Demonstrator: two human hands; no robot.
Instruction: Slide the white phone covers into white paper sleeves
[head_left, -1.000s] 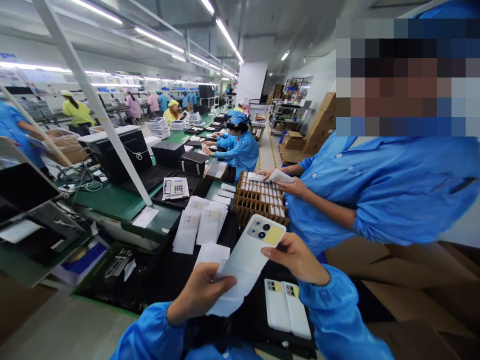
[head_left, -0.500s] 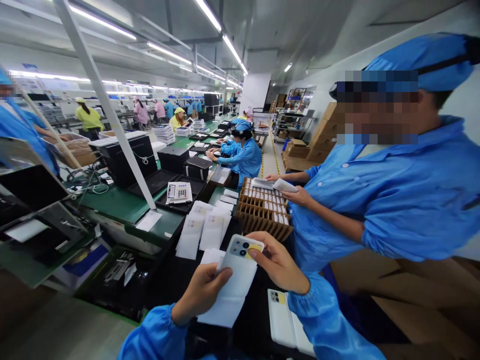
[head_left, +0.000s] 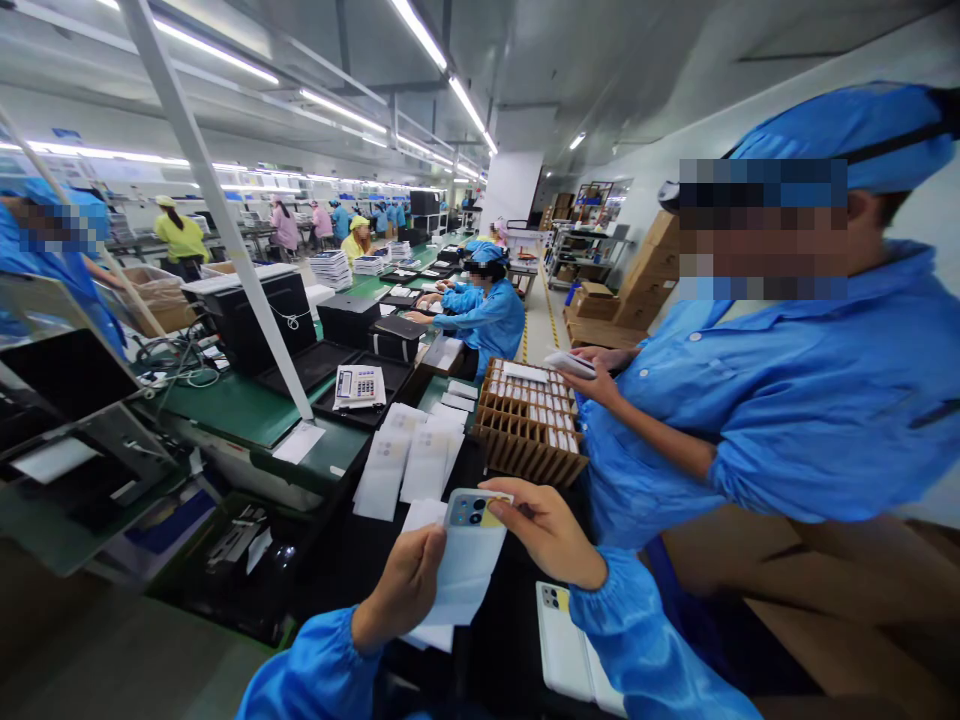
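Observation:
A pale phone [head_left: 459, 507] with a round-lens camera block and a yellow patch shows at the top of a white sleeve [head_left: 463, 585]. My left hand [head_left: 405, 582] is closed around the sleeve's left side, thumb in front. At the phone's upper right corner, my right hand [head_left: 551, 532] pinches with thumb and fingers. Under the left hand is more white sleeve material [head_left: 431, 637]. Another pale phone [head_left: 562, 645] lies on the black surface near my right sleeve, a second white slab beside it. Filled white sleeves [head_left: 381, 465] lie just ahead, with camera blocks showing through.
A cardboard divider box [head_left: 529, 415] holding rows of white packets stands ahead right. Beside it a co-worker in blue [head_left: 675, 400] holds a white packet. A calculator [head_left: 358, 387], a slanted white post [head_left: 217, 220] and a green bench [head_left: 225, 405] are at left.
The phone looks lower in the sleeve, and my left hand has shifted up slightly along it. The co-worker's hands have drawn back from the divider box, leaving a packet on top.

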